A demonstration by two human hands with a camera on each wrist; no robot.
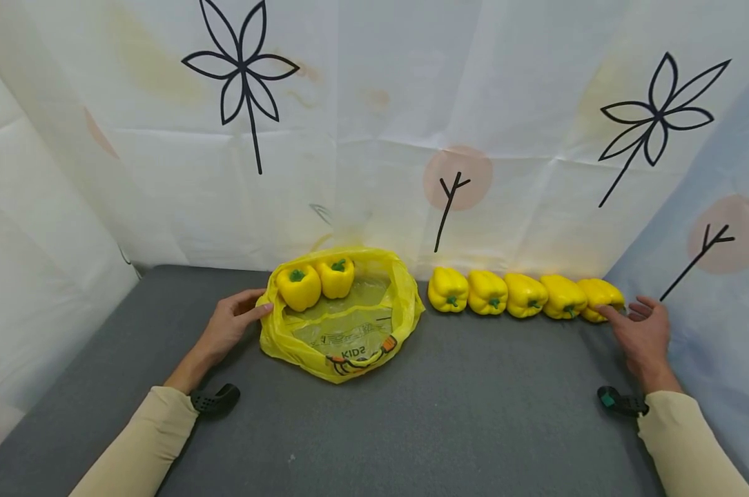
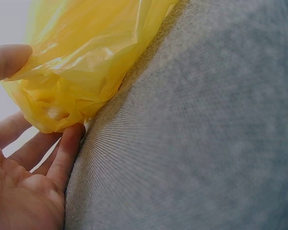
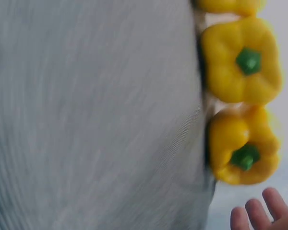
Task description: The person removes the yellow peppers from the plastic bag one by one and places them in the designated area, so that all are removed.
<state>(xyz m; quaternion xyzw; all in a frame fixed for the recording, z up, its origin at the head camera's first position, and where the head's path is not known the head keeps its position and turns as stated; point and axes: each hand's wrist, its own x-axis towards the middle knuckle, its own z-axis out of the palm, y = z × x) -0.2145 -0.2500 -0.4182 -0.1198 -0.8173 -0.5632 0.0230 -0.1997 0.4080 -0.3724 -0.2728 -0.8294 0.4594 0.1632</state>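
A yellow plastic bag (image 1: 321, 359) lies with its mouth spread wide, two yellow bell peppers (image 1: 298, 288) inside at its far left. My left hand (image 1: 228, 326) holds the bag's left edge, thumb on the near side and fingers behind. In the left wrist view, the thumb and fingertips touch the crinkled plastic (image 2: 81, 72). Several more yellow peppers (image 1: 487, 293) form a row to the right of the bag. At the row's right end, my right hand (image 1: 644, 337) has its fingers spread beside the last pepper (image 3: 245, 160), its thumb overlapping that pepper in the head view.
Everything stands on a dark grey table (image 1: 424, 421). White cloth (image 1: 374, 193) printed with flowers and trees hangs right behind the bag and the pepper row, and more cloth (image 1: 741, 331) hangs close on the right side. A dark band sits on each wrist.
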